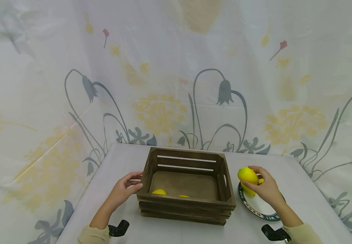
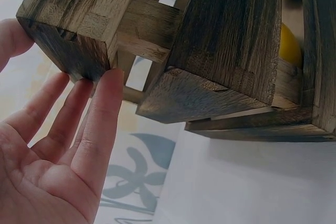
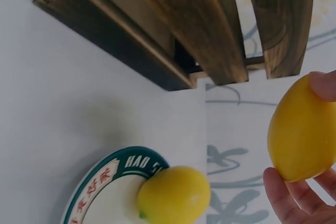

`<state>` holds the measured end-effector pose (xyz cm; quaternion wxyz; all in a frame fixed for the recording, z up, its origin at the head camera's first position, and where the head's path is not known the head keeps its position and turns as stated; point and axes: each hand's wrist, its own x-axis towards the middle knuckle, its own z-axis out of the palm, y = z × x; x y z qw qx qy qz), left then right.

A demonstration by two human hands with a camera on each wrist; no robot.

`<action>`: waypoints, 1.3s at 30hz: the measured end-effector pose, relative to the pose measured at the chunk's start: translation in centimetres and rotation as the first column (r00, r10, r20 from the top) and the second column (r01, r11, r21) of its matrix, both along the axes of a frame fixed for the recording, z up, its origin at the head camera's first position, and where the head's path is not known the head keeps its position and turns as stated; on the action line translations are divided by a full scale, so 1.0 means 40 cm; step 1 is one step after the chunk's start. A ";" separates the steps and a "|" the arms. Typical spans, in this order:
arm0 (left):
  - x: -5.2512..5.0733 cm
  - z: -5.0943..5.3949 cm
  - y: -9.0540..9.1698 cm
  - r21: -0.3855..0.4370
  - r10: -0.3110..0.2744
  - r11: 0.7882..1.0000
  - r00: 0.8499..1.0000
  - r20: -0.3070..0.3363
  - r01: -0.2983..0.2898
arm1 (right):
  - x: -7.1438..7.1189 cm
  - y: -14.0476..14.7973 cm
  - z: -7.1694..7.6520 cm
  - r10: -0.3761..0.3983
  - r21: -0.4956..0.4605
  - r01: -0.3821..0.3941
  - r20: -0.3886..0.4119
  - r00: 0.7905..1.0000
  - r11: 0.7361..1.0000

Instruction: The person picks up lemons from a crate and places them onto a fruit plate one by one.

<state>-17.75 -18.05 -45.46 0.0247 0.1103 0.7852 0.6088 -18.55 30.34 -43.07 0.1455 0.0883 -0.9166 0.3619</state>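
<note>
A dark brown slatted wooden crate (image 1: 186, 206) stands mid-table with two lemons (image 1: 159, 191) partly visible behind its front wall. At the crate's left side, my left hand (image 1: 127, 185) grips the upper slat near the front corner; in the left wrist view its thumb and fingers (image 2: 102, 119) lie on different sides of that slat. My right hand (image 1: 266, 189) pinches a yellow lemon (image 1: 246, 175) between thumb and fingers, above a plate (image 1: 259, 206) to the crate's right. Another lemon (image 3: 173, 195) lies on that plate. Some yellow shows behind the right fingers, partly hidden.
White cloth covers the table (image 1: 118, 223). A pale curtain (image 1: 169, 67) printed with flowers hangs behind and along the sides. The plate has a dark green rim with lettering and stands close to the crate's right wall. Black straps with devices sit at both wrists.
</note>
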 end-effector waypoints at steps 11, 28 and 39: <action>0.002 0.003 0.001 0.003 0.005 1.000 1.000 0.013 -0.005 | 0.013 0.054 -0.047 -0.096 0.009 0.095 0.096 0.991 0.995; -0.001 0.001 0.000 0.001 0.004 1.000 1.000 0.010 -0.004 | 0.019 0.136 -0.101 -0.138 0.076 0.124 0.236 0.962 0.989; -0.001 0.005 0.001 0.006 0.001 1.000 1.000 0.011 -0.001 | 0.029 0.190 -0.135 -0.135 0.131 0.102 0.275 0.952 0.986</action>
